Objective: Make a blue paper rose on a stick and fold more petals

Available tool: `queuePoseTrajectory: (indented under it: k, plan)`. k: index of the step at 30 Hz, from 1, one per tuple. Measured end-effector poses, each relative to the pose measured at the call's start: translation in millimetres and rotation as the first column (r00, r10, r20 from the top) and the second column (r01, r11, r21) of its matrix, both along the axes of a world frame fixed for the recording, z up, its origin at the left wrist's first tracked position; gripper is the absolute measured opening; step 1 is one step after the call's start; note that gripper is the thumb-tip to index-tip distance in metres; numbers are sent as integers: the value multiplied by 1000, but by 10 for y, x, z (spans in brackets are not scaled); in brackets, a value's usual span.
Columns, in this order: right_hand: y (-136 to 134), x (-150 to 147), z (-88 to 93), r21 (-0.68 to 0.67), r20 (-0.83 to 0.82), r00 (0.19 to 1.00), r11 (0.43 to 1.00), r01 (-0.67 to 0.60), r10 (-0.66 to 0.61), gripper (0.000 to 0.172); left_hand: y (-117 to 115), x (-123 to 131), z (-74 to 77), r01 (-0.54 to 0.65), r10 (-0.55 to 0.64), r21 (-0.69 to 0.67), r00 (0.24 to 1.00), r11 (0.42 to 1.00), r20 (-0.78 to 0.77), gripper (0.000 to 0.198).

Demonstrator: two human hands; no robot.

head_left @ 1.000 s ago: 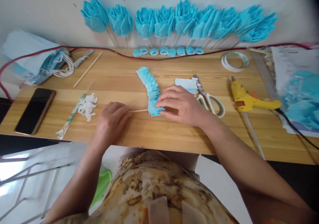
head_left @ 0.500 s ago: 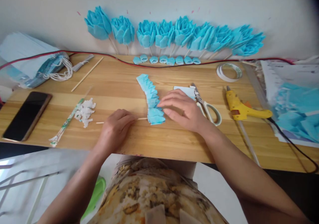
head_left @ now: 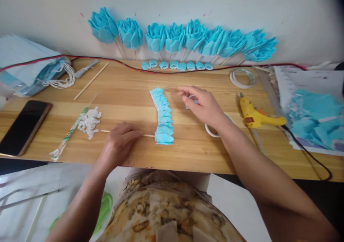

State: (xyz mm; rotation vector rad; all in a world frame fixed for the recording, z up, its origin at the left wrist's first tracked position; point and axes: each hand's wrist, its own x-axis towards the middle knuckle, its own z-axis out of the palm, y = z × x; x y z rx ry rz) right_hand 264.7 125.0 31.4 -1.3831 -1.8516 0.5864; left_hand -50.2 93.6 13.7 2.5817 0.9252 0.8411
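My left hand [head_left: 120,141] is closed around a thin wooden stick [head_left: 149,135], which shows on both sides of the fingers. The stick's right end meets the lower end of a pleated light-blue strip [head_left: 163,114], folded in overlapping petals and lying lengthwise on the table. Raised to the right of the strip's upper end is my right hand [head_left: 202,100], fingers stretched and thumb apart, with no object visible in it. Beneath that hand and wrist, the scissors [head_left: 212,131] and a pale blue piece are mostly hidden.
Finished blue flowers [head_left: 156,37] lean along the wall behind small blue rolls [head_left: 174,65]. To the right are a tape roll [head_left: 233,82], yellow glue gun [head_left: 252,114] and blue pieces [head_left: 317,116]. A phone [head_left: 25,127], white scraps [head_left: 89,122] and masks [head_left: 29,62] lie left.
My right hand has lifted off the pleated strip and moved up and away to the right. The strip and stick have shifted slightly toward me, the left hand still holding the stick.
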Motion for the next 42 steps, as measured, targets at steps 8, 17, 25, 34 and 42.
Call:
queuePoseTrajectory:
  k: [8,17,25,34,42]
  plan:
    - [597,-95,-58,-222,209,977,975,17,31,50,3,-7,-69,-32,32,-18,999,999,23,25]
    - [827,-335,34,-330,312,945,944,13,96,23,9,5,-65,-8,8,12,999,1000,46,23]
    - [827,-335,-13,-315,133,977,942,-116,165,12,11,8,-91,-14,13,30,999,999,30,26]
    - [505,-305,66,-288,-431,902,948,-137,0,10,13,-5,-115,4,-5,23,999,1000,47,23]
    - [219,-305,310,-228,-557,830,962,-153,0,16,3,-17,-97,-7,7,15,1000,1000,19,21]
